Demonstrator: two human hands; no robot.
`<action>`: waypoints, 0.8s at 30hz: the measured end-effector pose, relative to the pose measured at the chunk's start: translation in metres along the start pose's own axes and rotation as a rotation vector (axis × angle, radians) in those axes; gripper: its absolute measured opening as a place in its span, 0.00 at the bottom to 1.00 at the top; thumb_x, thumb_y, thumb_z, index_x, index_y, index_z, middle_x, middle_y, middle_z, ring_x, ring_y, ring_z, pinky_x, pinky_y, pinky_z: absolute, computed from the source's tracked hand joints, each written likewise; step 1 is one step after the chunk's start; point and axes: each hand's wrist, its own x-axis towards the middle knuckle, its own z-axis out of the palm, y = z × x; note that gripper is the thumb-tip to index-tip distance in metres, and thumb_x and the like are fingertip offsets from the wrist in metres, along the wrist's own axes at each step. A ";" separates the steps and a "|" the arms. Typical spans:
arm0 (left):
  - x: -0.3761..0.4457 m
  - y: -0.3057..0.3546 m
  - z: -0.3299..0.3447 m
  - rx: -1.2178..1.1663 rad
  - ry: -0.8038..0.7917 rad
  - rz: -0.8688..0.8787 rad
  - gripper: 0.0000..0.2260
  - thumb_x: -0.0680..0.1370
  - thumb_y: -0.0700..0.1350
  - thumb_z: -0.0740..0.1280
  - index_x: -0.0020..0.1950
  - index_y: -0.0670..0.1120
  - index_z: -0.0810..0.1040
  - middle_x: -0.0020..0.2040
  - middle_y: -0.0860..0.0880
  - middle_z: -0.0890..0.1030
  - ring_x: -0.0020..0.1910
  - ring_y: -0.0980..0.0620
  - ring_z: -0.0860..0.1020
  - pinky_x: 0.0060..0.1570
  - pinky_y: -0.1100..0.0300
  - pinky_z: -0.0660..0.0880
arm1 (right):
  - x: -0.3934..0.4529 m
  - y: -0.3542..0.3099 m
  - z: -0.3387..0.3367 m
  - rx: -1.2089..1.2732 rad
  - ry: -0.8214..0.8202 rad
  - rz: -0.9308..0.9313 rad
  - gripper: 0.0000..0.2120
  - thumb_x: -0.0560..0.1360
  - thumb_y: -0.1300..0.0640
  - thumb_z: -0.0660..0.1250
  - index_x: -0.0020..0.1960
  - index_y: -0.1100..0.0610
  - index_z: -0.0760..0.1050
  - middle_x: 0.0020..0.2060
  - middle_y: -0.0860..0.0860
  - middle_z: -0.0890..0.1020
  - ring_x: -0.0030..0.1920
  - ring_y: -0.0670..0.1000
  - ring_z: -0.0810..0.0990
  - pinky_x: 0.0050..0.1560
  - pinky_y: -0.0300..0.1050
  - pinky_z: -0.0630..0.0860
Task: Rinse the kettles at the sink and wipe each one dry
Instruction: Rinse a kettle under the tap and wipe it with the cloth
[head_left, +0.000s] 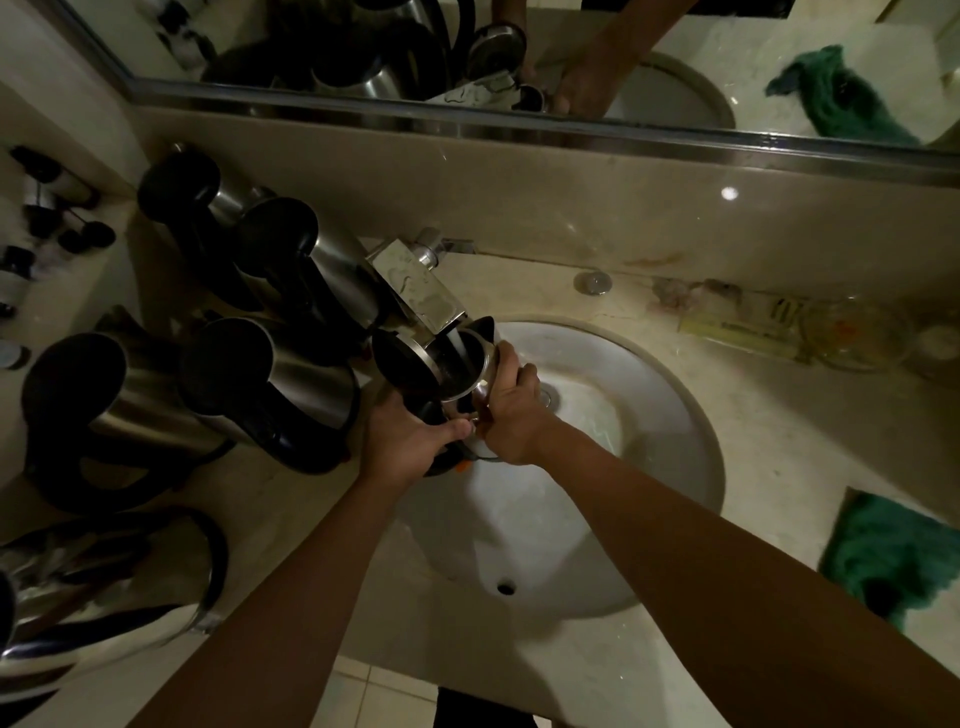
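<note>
One kettle (460, 371) is held over the basin (649, 415), lid (402, 364) swung open, its mouth right under the tap (421, 291). A stream of water falls from the spout into it; how full it is cannot be told, the inside being dark.

The left hand (410, 441) wraps the black handle at the kettle's near side, fingers curled closed round it with the thumb lying across the top. The right hand (511, 410) clasps the steel body from the other side, fingers (506, 358) bent over the rim. The two hands nearly touch at the thumb.

Beyond the left hand's knuckles, on the counter (779, 467), four more kettles stand packed close: two at the back (179, 187) (278, 234) and two nearer (72, 384) (226, 364), all steel with black lids shut. Nearer the left forearm a fifth steel one (104, 571) lies partly out of view; its contents cannot be seen.

Well off from the right hand's fingers, past the basin, one green cloth (893, 556) lies crumpled near the counter's front edge. Farther back on that side sits a clear glass dish (857, 338) beside a flat packet (743, 322); what the dish holds is too blurred to tell. One round knob (592, 283) sits behind the basin.

Far left of the left hand, several small dark-capped bottles (41, 208) crowd a ledge.
</note>
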 end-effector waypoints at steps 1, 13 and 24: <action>0.000 -0.001 0.000 -0.004 -0.006 -0.008 0.33 0.62 0.47 0.84 0.64 0.51 0.77 0.54 0.56 0.79 0.55 0.50 0.80 0.53 0.49 0.82 | -0.001 0.000 0.000 -0.006 0.004 -0.006 0.58 0.71 0.53 0.78 0.80 0.47 0.34 0.74 0.62 0.52 0.78 0.69 0.53 0.76 0.61 0.64; 0.003 -0.002 0.004 -0.062 -0.008 -0.005 0.33 0.61 0.46 0.84 0.63 0.53 0.76 0.52 0.59 0.79 0.55 0.53 0.79 0.55 0.52 0.80 | 0.000 0.001 -0.002 -0.030 0.007 0.017 0.56 0.73 0.52 0.75 0.81 0.47 0.33 0.76 0.63 0.51 0.78 0.69 0.54 0.76 0.61 0.64; 0.004 -0.002 0.004 -0.058 -0.007 -0.001 0.31 0.61 0.45 0.84 0.60 0.54 0.76 0.51 0.59 0.78 0.53 0.54 0.78 0.54 0.50 0.80 | 0.001 0.001 -0.002 -0.030 0.010 0.005 0.58 0.71 0.55 0.77 0.81 0.47 0.34 0.75 0.62 0.53 0.77 0.68 0.55 0.75 0.60 0.67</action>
